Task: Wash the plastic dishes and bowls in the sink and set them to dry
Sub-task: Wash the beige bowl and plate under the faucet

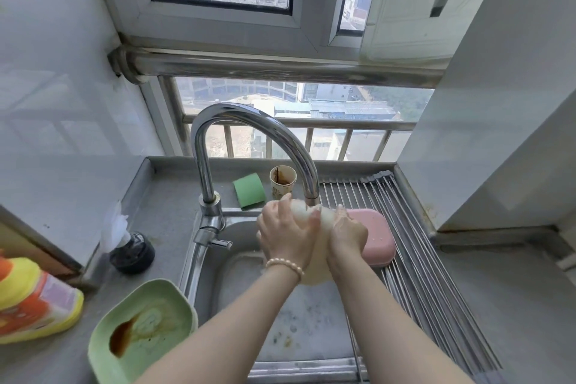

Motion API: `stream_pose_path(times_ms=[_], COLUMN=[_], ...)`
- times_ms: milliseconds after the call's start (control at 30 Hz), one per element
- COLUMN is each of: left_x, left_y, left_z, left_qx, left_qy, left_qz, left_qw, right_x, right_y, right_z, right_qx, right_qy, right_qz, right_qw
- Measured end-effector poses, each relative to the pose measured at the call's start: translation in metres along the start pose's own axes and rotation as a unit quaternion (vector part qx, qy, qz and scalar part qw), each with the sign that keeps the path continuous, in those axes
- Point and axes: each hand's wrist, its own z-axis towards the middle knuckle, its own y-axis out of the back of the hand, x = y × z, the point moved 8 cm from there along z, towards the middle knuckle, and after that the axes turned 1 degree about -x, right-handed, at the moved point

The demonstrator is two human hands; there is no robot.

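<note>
Cream plastic bowl (314, 246): I see it held up over the sink (237, 271), right under the faucet (249, 140) spout, tilted with its outside toward me.
Left hand (285, 235): I have it spread across the bowl's near face, fingers curled over the upper rim, gripping it; a pearl bracelet (285, 266) sits on the wrist.
Right hand (347, 235): I see it clasping the bowl's right edge, fingers wrapped round to the far side, which I cannot see.
Water: I cannot tell from this view whether it is running.
Pink dish (375, 238): upside down on the drying rack (420, 252), just right of my right hand, with droplets on it.
Drying rack: steel rods laid over the right part of the sink and onto the counter.
Green dish (140, 330): on the counter at the sink's front left corner, its edge overhanging the basin, with a brown puddle and smears inside.
Paper cup (282, 181): upright behind the sink, stained brown inside.
Green sponge (249, 190): just left of the cup, curved.
Detergent bottle (31, 299): yellow and orange, lying at the far left.
Black lid (132, 254): on the counter by the left wall.
</note>
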Motion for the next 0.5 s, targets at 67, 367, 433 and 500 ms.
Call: stream_pose_path(times_ms=[67, 367, 433, 500], left_x=[0.005, 0.028, 0.032, 0.037], left_y=[-0.005, 0.009, 0.01, 0.007], left_z=[0.0, 0.035, 0.036, 0.035], left_qx=[0.032, 0.086, 0.088, 0.107], left_qy=[0.013, 0.12, 0.142, 0.161], left_qz=[0.018, -0.13, -0.183, -0.253], left_qw=[0.999, 0.98, 0.969, 0.948], right_x=[-0.007, -0.013, -0.011, -0.01], right_y=[0.001, -0.01, -0.015, -0.02], right_z=[0.001, 0.003, 0.01, 0.017], right_qx=[-0.018, 0.038, 0.063, 0.082], right_qy=[-0.007, -0.042, -0.043, -0.059], right_qz=[0.021, 0.012, -0.027, -0.035], right_qw=[1.0, 0.998, 0.997, 0.994])
